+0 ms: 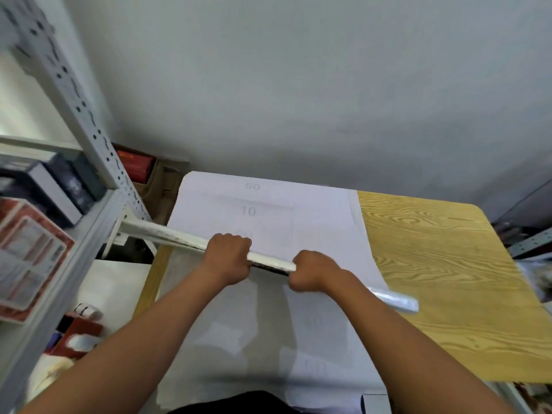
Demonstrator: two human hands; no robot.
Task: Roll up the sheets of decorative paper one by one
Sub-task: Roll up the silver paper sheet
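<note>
I have both fists, left hand point(228, 253) and right hand point(310, 271), gripping the paper roll point(176, 239) above the flat sheets point(313, 222); it looks light, crushable, best held near its middle.

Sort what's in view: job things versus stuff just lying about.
Job: rolled paper gripped by left hand and right hand; flat sheets on the wooden table.
Lying about: metal shelf, boxes, red box.
</note>
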